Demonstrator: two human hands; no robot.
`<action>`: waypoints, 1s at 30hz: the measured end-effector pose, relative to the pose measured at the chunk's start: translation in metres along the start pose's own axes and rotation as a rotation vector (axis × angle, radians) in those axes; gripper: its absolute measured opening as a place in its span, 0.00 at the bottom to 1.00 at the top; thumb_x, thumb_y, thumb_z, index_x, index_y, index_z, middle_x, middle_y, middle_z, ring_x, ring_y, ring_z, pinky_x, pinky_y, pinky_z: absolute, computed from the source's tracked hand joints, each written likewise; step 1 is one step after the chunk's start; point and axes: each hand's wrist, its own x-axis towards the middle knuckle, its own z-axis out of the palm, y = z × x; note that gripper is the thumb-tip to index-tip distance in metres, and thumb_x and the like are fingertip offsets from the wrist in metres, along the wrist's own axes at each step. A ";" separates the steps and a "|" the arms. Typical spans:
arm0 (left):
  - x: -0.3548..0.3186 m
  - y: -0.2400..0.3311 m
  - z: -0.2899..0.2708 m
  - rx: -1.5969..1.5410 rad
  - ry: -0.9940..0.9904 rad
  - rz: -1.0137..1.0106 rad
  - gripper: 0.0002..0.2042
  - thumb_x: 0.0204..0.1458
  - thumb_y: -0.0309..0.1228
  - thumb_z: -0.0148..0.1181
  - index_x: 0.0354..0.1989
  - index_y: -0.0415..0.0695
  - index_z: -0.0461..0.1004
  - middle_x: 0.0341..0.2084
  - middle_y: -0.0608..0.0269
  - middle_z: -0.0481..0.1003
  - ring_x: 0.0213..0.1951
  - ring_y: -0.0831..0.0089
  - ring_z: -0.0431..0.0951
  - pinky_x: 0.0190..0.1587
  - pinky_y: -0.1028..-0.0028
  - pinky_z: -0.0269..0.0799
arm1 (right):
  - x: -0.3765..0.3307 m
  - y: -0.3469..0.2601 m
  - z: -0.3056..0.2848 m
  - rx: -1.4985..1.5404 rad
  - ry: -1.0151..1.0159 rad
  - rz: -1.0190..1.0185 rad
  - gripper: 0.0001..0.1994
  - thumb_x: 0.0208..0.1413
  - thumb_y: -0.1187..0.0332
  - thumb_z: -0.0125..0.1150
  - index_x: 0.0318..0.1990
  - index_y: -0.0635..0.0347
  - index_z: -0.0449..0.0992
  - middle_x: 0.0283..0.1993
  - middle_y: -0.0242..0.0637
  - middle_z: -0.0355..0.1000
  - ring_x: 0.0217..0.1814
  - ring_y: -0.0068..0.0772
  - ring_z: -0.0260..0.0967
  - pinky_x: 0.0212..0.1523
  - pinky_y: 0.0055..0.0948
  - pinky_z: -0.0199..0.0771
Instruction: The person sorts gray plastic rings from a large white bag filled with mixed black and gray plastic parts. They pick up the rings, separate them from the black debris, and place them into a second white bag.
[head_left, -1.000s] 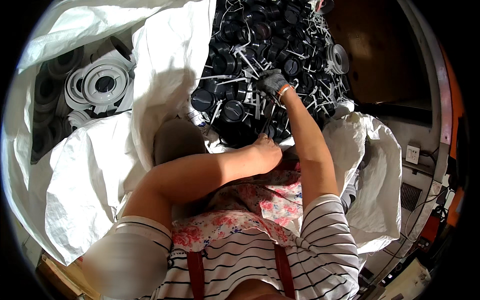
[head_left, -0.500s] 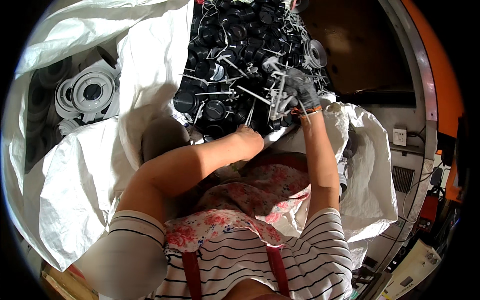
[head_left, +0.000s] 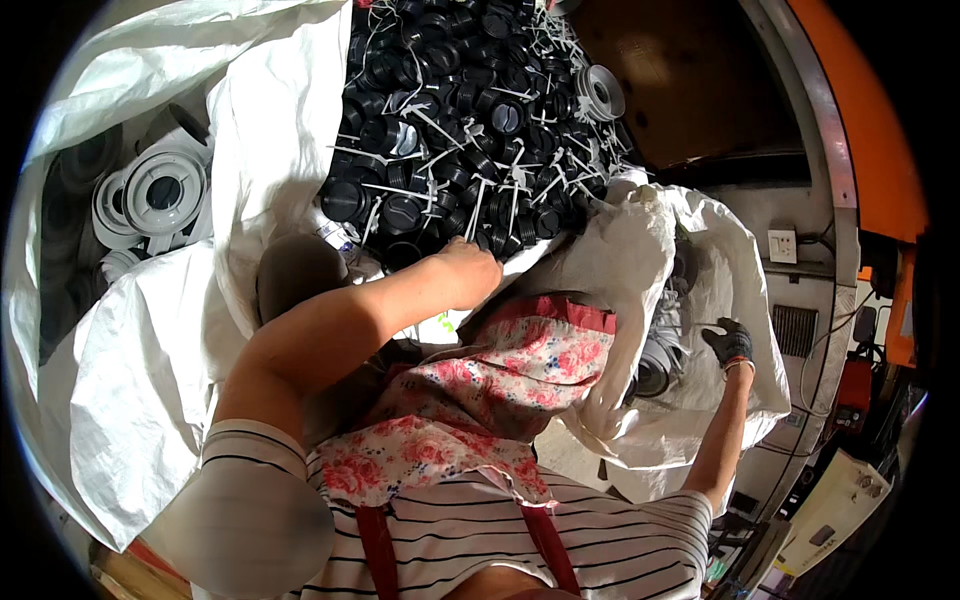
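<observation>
My bare left hand (head_left: pixel 470 273) rests at the near edge of a heap of black round plastic caps (head_left: pixel 440 60). Its fingers are curled closed beside thin white plastic sprues (head_left: pixel 477 210), and what they hold is hidden. At the right, my right hand (head_left: pixel 729 343), in a dark glove with an orange cuff, is over the open mouth of a white woven sack (head_left: pixel 745 275). The gloved fingers are spread, with nothing in them. Inside that sack are grey plastic pieces and a round part with a dark centre (head_left: pixel 654 368).
A larger white sack (head_left: pixel 140 370) on the left holds white and grey ring-shaped parts (head_left: pixel 165 193). One grey ring (head_left: pixel 600 93) lies at the heap's right edge. A wall socket (head_left: pixel 782 246) and cables are beyond the right sack.
My right hand has swung from the heap to the right sack and let go of its bunch of white sprues. My left hand stays at the heap's near edge.
</observation>
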 end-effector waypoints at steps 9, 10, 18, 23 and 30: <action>-0.003 -0.003 -0.006 -0.038 0.062 0.005 0.17 0.48 0.28 0.51 0.47 0.38 0.68 0.40 0.48 0.73 0.46 0.54 0.73 0.49 0.57 0.64 | 0.039 -0.263 -0.065 0.865 0.178 -0.537 0.19 0.48 0.66 0.65 0.47 0.64 0.73 0.44 0.42 0.73 0.46 0.36 0.71 0.48 0.31 0.70; -0.002 -0.004 -0.007 -0.031 0.067 -0.003 0.17 0.48 0.28 0.51 0.47 0.38 0.68 0.40 0.48 0.73 0.46 0.54 0.73 0.49 0.58 0.64 | 0.057 -0.293 -0.057 0.573 0.314 -0.652 0.26 0.44 0.64 0.67 0.53 0.60 0.69 0.46 0.46 0.70 0.49 0.42 0.69 0.50 0.35 0.69; -0.006 -0.016 -0.016 -0.067 0.184 -0.091 0.16 0.48 0.26 0.49 0.46 0.37 0.70 0.39 0.49 0.74 0.44 0.56 0.74 0.48 0.60 0.65 | 0.111 -0.508 -0.063 0.170 -0.018 -0.737 0.33 0.41 0.59 0.59 0.58 0.57 0.61 0.56 0.57 0.62 0.58 0.58 0.60 0.58 0.42 0.63; -0.012 -0.018 -0.032 -0.053 0.171 -0.069 0.14 0.46 0.25 0.52 0.43 0.33 0.71 0.38 0.48 0.74 0.44 0.56 0.74 0.49 0.60 0.63 | 0.162 -0.545 0.000 0.230 -0.006 -0.664 0.23 0.45 0.66 0.53 0.53 0.56 0.67 0.54 0.52 0.66 0.57 0.53 0.64 0.56 0.42 0.65; -0.004 -0.021 -0.020 -0.010 0.205 -0.076 0.15 0.49 0.27 0.49 0.46 0.37 0.69 0.39 0.48 0.73 0.45 0.56 0.73 0.49 0.60 0.63 | 0.200 -0.493 -0.039 0.851 0.165 -0.391 0.25 0.34 0.66 0.71 0.45 0.62 0.74 0.34 0.42 0.75 0.36 0.36 0.72 0.40 0.30 0.71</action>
